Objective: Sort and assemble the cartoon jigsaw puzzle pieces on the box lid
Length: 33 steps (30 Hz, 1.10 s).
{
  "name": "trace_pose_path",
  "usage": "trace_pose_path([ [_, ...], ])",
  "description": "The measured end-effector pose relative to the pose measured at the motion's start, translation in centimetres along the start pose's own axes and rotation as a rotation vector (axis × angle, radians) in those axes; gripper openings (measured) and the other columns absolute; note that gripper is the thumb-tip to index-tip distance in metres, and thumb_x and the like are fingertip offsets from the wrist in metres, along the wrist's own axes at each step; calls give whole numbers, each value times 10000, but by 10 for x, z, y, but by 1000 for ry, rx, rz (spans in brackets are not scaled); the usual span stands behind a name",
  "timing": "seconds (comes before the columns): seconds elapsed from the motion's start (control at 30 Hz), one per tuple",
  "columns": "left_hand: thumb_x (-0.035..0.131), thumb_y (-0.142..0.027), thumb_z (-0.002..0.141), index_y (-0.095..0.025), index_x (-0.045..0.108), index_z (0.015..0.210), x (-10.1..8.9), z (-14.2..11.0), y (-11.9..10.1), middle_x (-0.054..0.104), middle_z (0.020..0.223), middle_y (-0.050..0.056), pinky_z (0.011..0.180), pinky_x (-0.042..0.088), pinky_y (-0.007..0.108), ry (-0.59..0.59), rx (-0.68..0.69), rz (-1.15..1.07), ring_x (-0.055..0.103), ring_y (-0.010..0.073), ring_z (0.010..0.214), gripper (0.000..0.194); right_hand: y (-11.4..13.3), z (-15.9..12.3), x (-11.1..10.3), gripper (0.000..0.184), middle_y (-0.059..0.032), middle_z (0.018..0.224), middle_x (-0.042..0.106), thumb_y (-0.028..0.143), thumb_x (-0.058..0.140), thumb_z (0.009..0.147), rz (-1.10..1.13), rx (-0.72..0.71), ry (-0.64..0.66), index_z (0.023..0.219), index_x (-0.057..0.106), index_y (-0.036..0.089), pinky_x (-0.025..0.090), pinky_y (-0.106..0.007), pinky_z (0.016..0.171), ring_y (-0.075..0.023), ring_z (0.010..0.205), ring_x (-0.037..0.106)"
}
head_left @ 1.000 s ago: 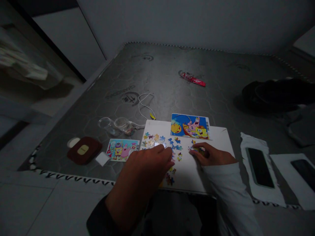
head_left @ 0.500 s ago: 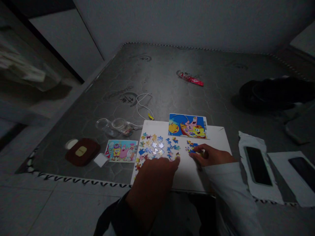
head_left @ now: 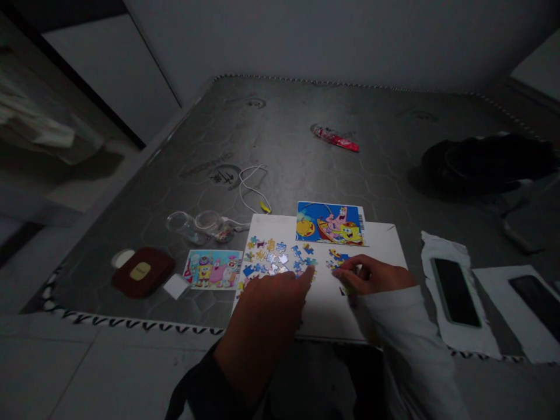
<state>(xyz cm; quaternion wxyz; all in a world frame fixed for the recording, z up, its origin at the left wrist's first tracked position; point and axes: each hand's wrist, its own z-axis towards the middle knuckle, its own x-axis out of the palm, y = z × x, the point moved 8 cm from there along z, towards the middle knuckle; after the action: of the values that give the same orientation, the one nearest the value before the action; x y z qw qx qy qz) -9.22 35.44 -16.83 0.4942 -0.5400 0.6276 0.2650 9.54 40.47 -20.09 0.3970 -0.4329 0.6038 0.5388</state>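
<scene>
My left hand [head_left: 273, 297], coming out of a dark sleeve, reaches over the loose puzzle pieces [head_left: 271, 256] on the left half of the white board [head_left: 326, 315]. Its index finger is stretched out, with the tip at the right edge of the loose pieces; the other fingers are mostly hidden. My right hand [head_left: 378, 277], in a pale sleeve, is closed in a pinch on a puzzle piece beside a small joined cluster [head_left: 336, 256]. The fingers partly cover that cluster. Above it lies a blue picture card [head_left: 330, 223] with cartoon figures.
Left of the board lie a second picture card [head_left: 212, 270], a white square [head_left: 176, 286], a brown case [head_left: 143, 272] and clear plastic cups [head_left: 207, 220]. A white cord [head_left: 249, 186] and a red wrapper [head_left: 339, 140] lie farther back. At right are a phone [head_left: 455, 291] and a black bag [head_left: 485, 166].
My left index fingertip has slid forward along the right edge of the loose pieces. The right hand stays pinched at the joined cluster. The whole view has shifted slightly.
</scene>
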Motion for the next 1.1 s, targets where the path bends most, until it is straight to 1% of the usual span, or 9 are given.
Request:
trace_pose_path([
  [0.13, 538, -161, 987, -256, 555, 1478, -4, -2, 5, 781, 1131, 121, 747, 609, 391, 17, -8, -31, 776, 291, 954, 500, -10, 3, -3, 395, 27, 613, 654, 651, 614, 866, 66, 45, -42, 873, 774, 289, 343, -268, 530, -150, 557, 597],
  [0.27, 461, -164, 1010, -251, 624, 1383, -4, -6, 15, 766, 1203, 125, 836, 611, 450, 2, -43, -77, 772, 305, 996, 417, -17, 4, -2, 468, 25, 531, 622, 702, 637, 819, 210, 76, -29, 872, 782, 260, 318, -265, 500, -143, 496, 565],
  [0.37, 470, -142, 995, -241, 664, 1296, -5, -10, 21, 765, 1203, 120, 924, 586, 462, 5, -60, -112, 762, 297, 1041, 371, -5, -2, 5, 357, 45, 490, 615, 620, 682, 813, 267, 55, 74, 792, 777, 277, 328, -265, 510, -136, 489, 578],
  [0.47, 471, -103, 978, -245, 686, 1226, -9, -12, 24, 778, 1135, 96, 938, 573, 430, -12, -64, -123, 758, 269, 1031, 357, 19, -11, 16, 236, 66, 494, 623, 521, 722, 804, 210, -19, 178, 712, 767, 309, 339, -257, 540, -128, 521, 600],
  [0.67, 525, -146, 975, -247, 702, 1169, -16, -13, 22, 782, 1081, 81, 862, 570, 318, 14, -72, -140, 744, 213, 951, 282, 37, -16, 35, 176, 66, 563, 665, 507, 723, 799, 44, -59, 199, 732, 776, 353, 342, -256, 564, -138, 568, 608],
  [0.83, 529, -148, 979, -250, 702, 1186, -16, -14, 21, 783, 1106, 85, 884, 576, 331, 15, -61, -145, 746, 218, 969, 289, 36, -14, 37, 194, 51, 563, 652, 525, 718, 804, 7, -58, 192, 736, 776, 353, 298, -251, 524, -133, 542, 573],
  [0.93, 486, -132, 990, -247, 688, 1212, -13, -15, 24, 781, 1117, 88, 910, 589, 402, 2, -64, -134, 755, 254, 1004, 322, 33, -13, 35, 178, 56, 565, 649, 521, 732, 801, -15, -26, 183, 735, 774, 361, 287, -253, 533, -139, 550, 573],
  [1.03, 460, -128, 1000, -244, 678, 1226, -11, -15, 25, 781, 1135, 92, 941, 591, 452, 4, -67, -145, 759, 273, 1031, 335, 21, -10, 29, 211, 60, 586, 653, 574, 743, 785, -3, 18, 147, 765, 772, 366, 300, -257, 543, -152, 568, 601],
  [1.1, 473, -118, 996, -243, 679, 1229, -11, -15, 25, 779, 1162, 95, 974, 585, 458, 8, -71, -145, 759, 272, 1052, 336, 8, -5, 22, 296, 51, 611, 661, 644, 718, 787, 5, 65, 69, 845, 778, 360, 322, -263, 542, -165, 577, 618],
])
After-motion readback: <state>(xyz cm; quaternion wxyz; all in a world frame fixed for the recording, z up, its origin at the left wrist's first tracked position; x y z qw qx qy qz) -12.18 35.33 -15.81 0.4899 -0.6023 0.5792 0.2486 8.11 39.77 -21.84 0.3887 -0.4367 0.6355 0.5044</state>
